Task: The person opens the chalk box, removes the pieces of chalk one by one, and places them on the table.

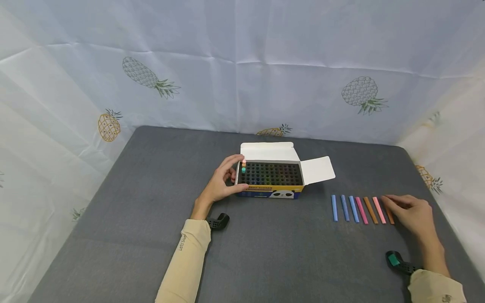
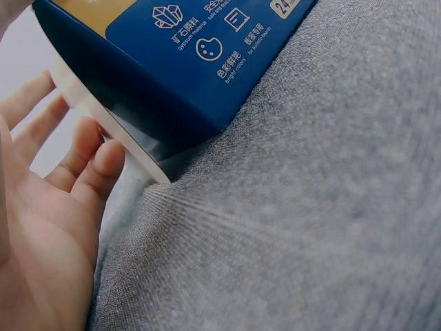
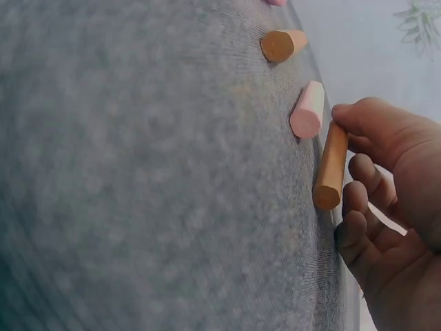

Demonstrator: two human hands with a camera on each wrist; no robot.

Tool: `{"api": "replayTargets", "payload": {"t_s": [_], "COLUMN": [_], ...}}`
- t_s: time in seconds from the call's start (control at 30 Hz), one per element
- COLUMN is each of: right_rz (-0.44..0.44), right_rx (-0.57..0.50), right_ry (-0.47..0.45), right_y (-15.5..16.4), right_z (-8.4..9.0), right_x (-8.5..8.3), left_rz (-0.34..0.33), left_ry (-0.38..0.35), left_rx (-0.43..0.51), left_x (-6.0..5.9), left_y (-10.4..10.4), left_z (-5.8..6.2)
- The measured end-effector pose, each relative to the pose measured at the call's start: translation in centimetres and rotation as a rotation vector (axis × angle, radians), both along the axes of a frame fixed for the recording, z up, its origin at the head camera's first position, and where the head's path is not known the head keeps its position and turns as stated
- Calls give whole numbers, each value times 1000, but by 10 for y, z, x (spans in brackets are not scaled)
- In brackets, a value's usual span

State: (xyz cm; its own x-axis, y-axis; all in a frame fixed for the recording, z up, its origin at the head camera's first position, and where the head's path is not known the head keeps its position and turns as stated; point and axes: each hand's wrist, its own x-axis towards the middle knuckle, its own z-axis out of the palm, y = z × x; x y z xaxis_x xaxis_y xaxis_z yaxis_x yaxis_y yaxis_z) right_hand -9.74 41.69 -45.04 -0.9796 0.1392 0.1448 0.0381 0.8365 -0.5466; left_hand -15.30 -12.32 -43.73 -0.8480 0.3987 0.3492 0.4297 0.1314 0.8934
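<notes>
Seven sticks of coloured chalk lie in a row on the grey felt-like table top (image 1: 151,219), off to my right: three blue, one deep pink, one brown-orange, one pale pink, and the outermost orange stick of chalk (image 1: 389,213). My right hand (image 1: 411,212) rests at that outer end of the row, with the thumb and forefinger pinching the orange stick; the wrist view shows the thumb (image 3: 365,118) pressed on its upper part while the other fingers curl loosely under it. Whether the stick has left the cloth, I cannot tell. The pale pink chalk stick (image 3: 307,110) lies just beside it, and the brown-orange chalk stick (image 3: 282,45) lies a little further along.

My left hand (image 1: 223,182) is at the left end of the open blue and yellow cardboard chalk box (image 1: 270,191), near the middle of the table. The fingers are nearly straight and lie flat against the box's end wall, with the thumb along its front lower edge. Inside the box is a dark grid of holes; two chalk ends, one orange and one green chalk end (image 1: 243,170), stand in the far left column, next to my fingertips. The box's white lid flaps stand open at the back and to the right.
</notes>
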Motion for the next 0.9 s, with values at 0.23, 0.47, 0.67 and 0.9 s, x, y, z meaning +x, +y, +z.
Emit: {"api": "replayTargets", "payload": {"t_s": [0.23,0.47,0.67,0.9], "right_rz": [-3,-5,-22,-61], "right_rx": [40,34,50,65], "right_ry": [-64,-85,-92,-131], "right_y": [1,1,-1,-3], "right_z": [-1,0,1,6], "right_x": [-3,-4,-1,0], "left_rz": [18,10,22,1], "left_ry": [28,17,24,5], "left_rx": [-3,10,-8,7], "left_x": [-14,-15,-13,2], "left_y": [-2,-5,-2,0], "left_z": [-25,-27,-25,3]}}
